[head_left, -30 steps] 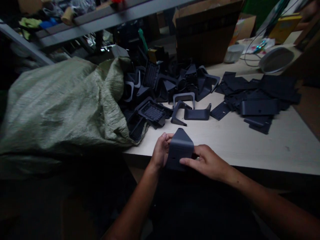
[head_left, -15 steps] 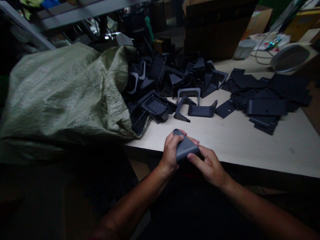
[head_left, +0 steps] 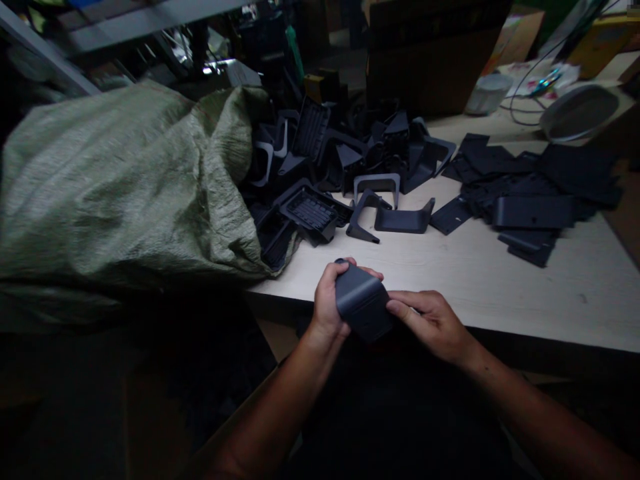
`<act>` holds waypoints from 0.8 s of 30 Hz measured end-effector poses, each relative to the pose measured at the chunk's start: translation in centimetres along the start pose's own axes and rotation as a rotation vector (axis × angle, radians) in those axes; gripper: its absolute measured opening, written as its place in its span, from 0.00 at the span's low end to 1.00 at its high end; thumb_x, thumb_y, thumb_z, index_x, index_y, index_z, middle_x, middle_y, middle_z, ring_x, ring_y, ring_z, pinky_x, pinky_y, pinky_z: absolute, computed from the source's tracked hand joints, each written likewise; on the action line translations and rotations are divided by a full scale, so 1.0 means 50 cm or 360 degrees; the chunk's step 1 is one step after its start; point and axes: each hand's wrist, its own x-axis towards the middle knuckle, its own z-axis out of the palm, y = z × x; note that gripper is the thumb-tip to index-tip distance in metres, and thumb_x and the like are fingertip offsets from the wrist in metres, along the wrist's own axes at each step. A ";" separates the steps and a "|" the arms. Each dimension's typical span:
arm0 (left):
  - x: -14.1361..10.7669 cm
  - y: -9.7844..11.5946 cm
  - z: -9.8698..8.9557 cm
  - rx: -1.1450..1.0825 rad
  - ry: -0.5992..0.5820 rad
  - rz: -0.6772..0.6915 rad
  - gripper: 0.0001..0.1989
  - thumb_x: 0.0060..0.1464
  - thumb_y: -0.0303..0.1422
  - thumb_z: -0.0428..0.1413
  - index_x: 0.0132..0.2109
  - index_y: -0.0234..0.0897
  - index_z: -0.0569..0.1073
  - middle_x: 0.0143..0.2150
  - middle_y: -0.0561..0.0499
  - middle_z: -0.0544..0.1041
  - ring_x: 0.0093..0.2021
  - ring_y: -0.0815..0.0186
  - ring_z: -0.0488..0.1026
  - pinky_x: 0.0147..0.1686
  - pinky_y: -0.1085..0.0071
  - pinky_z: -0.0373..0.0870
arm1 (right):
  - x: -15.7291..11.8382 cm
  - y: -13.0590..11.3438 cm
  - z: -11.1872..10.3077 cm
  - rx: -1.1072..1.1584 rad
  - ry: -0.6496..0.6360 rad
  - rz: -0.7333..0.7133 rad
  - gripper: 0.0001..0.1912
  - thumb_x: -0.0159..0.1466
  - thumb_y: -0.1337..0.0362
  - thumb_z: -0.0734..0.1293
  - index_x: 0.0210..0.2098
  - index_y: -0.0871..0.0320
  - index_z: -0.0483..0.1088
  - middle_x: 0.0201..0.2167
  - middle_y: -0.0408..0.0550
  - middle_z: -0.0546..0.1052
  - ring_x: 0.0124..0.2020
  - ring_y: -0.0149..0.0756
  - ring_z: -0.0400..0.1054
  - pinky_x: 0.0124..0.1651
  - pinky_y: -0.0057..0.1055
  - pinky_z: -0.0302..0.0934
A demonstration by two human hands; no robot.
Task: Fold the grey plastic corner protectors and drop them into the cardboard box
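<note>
A dark grey plastic bracket (head_left: 364, 297) is held just in front of the table's near edge, its broad face tilted toward me. My left hand (head_left: 330, 300) wraps round its left side, thumb near the top corner. At the bracket's right edge, my right hand (head_left: 433, 323) pinches with thumb and fingertips; whether a small part sits in that pinch is hidden. Beyond my hands lie U-shaped brackets of the same grey, among them one standing bracket (head_left: 367, 217) and one lying bracket (head_left: 404, 217).
A heap of dark plastic parts (head_left: 345, 143) spills from a green woven sack (head_left: 125, 193) on the left. Flat black plates (head_left: 535, 210) are piled on the pale table (head_left: 450, 280) to the right. Behind stand a cardboard box (head_left: 430, 60) and a round dish (head_left: 580, 113).
The bracket has been turned so that its broad lower face now shows. My left hand has shifted slightly left, and my right hand has slid to the bracket's right edge.
</note>
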 end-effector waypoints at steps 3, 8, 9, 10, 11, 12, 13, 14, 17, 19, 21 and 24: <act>0.004 -0.002 -0.004 0.0001 0.0065 -0.0037 0.12 0.49 0.40 0.57 0.39 0.40 0.66 0.30 0.46 0.82 0.31 0.57 0.80 0.36 0.63 0.74 | 0.002 -0.001 0.002 0.0076 -0.0002 0.0060 0.17 0.75 0.52 0.66 0.52 0.54 0.83 0.37 0.47 0.84 0.36 0.43 0.77 0.40 0.34 0.67; -0.004 -0.011 0.003 0.0158 -0.0014 0.0179 0.11 0.52 0.41 0.56 0.39 0.40 0.67 0.30 0.46 0.83 0.31 0.58 0.79 0.39 0.63 0.74 | 0.013 -0.036 0.012 0.0223 -0.0035 0.0155 0.17 0.73 0.51 0.70 0.50 0.54 0.82 0.44 0.49 0.83 0.47 0.47 0.76 0.52 0.36 0.68; -0.008 -0.016 0.006 0.0209 -0.0023 0.0280 0.10 0.54 0.40 0.56 0.40 0.40 0.68 0.30 0.47 0.83 0.33 0.57 0.79 0.40 0.63 0.74 | 0.015 -0.044 0.018 0.0203 0.0004 0.0129 0.16 0.72 0.50 0.70 0.50 0.55 0.81 0.44 0.49 0.82 0.47 0.47 0.75 0.52 0.37 0.68; -0.012 -0.021 0.010 0.0253 -0.0016 0.0392 0.09 0.56 0.39 0.55 0.41 0.40 0.69 0.31 0.48 0.82 0.35 0.57 0.80 0.42 0.63 0.74 | 0.018 -0.051 0.025 0.0186 0.0071 0.0092 0.16 0.71 0.50 0.71 0.49 0.55 0.80 0.45 0.49 0.82 0.46 0.47 0.75 0.53 0.37 0.67; -0.017 -0.026 0.013 0.0290 0.0004 0.0496 0.09 0.57 0.39 0.55 0.42 0.40 0.70 0.32 0.49 0.82 0.36 0.57 0.81 0.43 0.63 0.74 | 0.021 -0.057 0.032 0.0185 0.0144 0.0054 0.16 0.71 0.50 0.72 0.49 0.55 0.79 0.46 0.49 0.81 0.48 0.47 0.74 0.55 0.37 0.67; -0.020 -0.030 0.015 0.0318 0.0027 0.0574 0.08 0.58 0.38 0.55 0.42 0.40 0.70 0.32 0.50 0.82 0.38 0.56 0.81 0.44 0.63 0.74 | 0.025 -0.062 0.040 0.0200 0.0211 0.0018 0.17 0.70 0.50 0.72 0.50 0.56 0.79 0.47 0.49 0.81 0.50 0.48 0.73 0.57 0.38 0.65; -0.023 -0.032 0.016 0.0336 0.0042 0.0619 0.08 0.58 0.38 0.55 0.43 0.40 0.71 0.33 0.50 0.82 0.39 0.56 0.81 0.44 0.63 0.74 | 0.029 -0.064 0.045 0.0226 0.0253 -0.0007 0.17 0.70 0.51 0.72 0.51 0.56 0.78 0.49 0.49 0.80 0.52 0.48 0.73 0.60 0.38 0.64; -0.024 -0.032 0.016 0.0346 0.0049 0.0629 0.07 0.59 0.37 0.55 0.43 0.40 0.71 0.33 0.50 0.82 0.39 0.56 0.81 0.45 0.63 0.74 | 0.033 -0.064 0.049 0.0259 0.0258 -0.0014 0.17 0.70 0.51 0.72 0.51 0.56 0.78 0.51 0.49 0.80 0.54 0.48 0.72 0.62 0.38 0.62; -0.016 -0.019 0.014 0.0258 0.0043 0.0501 0.08 0.56 0.38 0.56 0.41 0.41 0.71 0.31 0.51 0.81 0.40 0.56 0.81 0.45 0.62 0.75 | 0.043 -0.055 0.046 0.0333 0.0163 0.0060 0.17 0.69 0.50 0.74 0.49 0.56 0.79 0.49 0.48 0.81 0.53 0.47 0.73 0.60 0.36 0.63; -0.004 -0.006 0.008 0.0054 0.0066 0.0341 0.08 0.53 0.39 0.56 0.38 0.41 0.70 0.30 0.52 0.79 0.39 0.56 0.81 0.45 0.61 0.75 | 0.045 -0.043 0.035 0.0359 0.0115 0.0123 0.18 0.71 0.48 0.71 0.48 0.56 0.80 0.47 0.48 0.81 0.49 0.45 0.74 0.55 0.35 0.66; 0.010 0.002 -0.002 -0.0132 0.0101 0.0179 0.09 0.50 0.39 0.57 0.36 0.41 0.69 0.29 0.52 0.78 0.38 0.57 0.81 0.44 0.61 0.76 | 0.043 -0.030 0.025 0.0397 0.0056 0.0186 0.20 0.72 0.47 0.69 0.49 0.56 0.81 0.45 0.49 0.82 0.48 0.45 0.75 0.52 0.35 0.67; 0.032 -0.007 -0.028 -0.0115 0.0153 0.0022 0.10 0.48 0.40 0.59 0.34 0.39 0.70 0.29 0.51 0.78 0.34 0.59 0.79 0.41 0.62 0.75 | 0.035 -0.017 0.018 0.0421 0.0027 0.0278 0.21 0.71 0.46 0.69 0.47 0.56 0.83 0.40 0.48 0.83 0.44 0.45 0.76 0.47 0.34 0.68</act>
